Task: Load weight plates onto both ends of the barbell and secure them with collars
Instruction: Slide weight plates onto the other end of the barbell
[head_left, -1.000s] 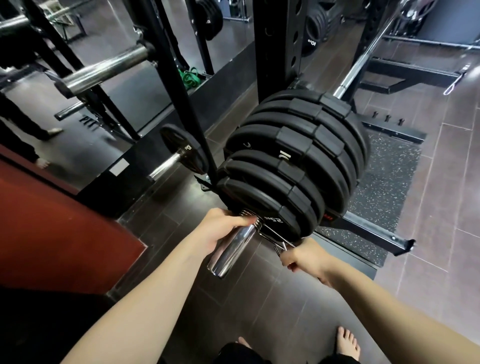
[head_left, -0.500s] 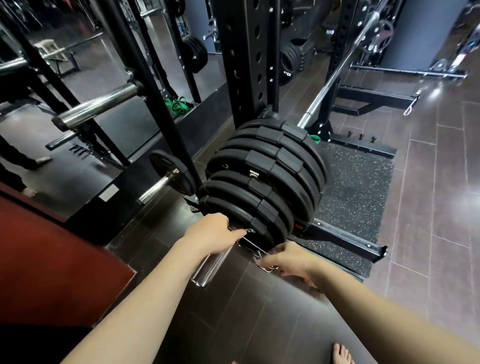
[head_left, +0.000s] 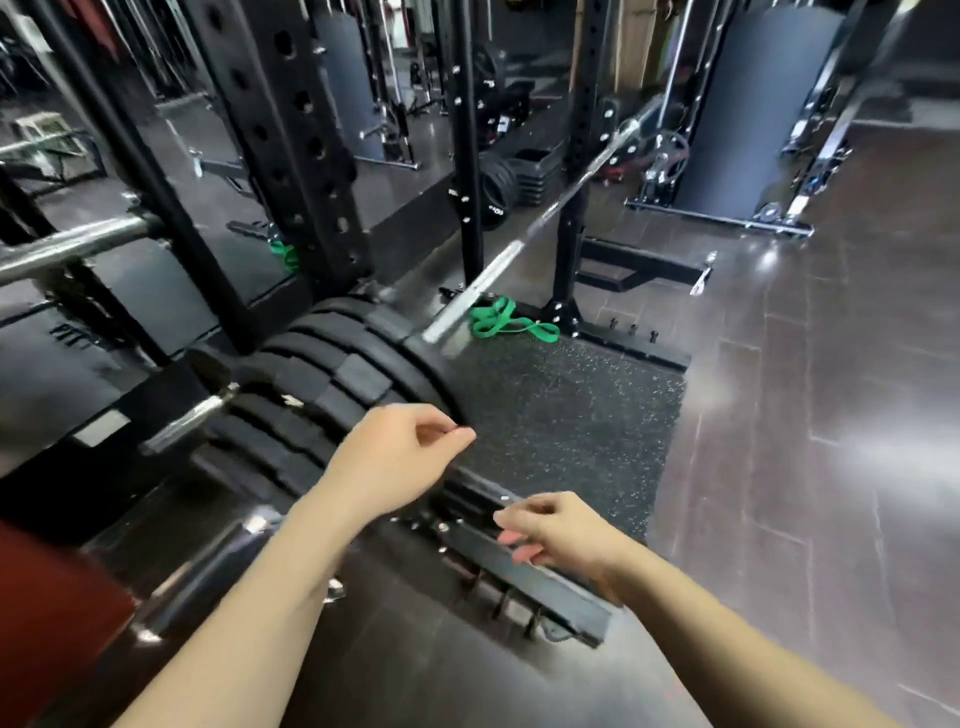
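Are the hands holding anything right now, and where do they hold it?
Nothing is held. The left hand hangs over the stacked weight plates with loosely curled fingers, and the right hand hovers beside them, empty too.

Around me: dark glossy floor tiles (head_left: 857, 415), light glare on them at right. Black speckled rubber mat (head_left: 561, 415) ahead of me. Black perforated rack uprights (head_left: 291, 135) to my left. Green resistance band (head_left: 506, 325) at mat's far edge. Grey padded column (head_left: 753, 104) beyond. Red panel (head_left: 47, 613) at lower left.
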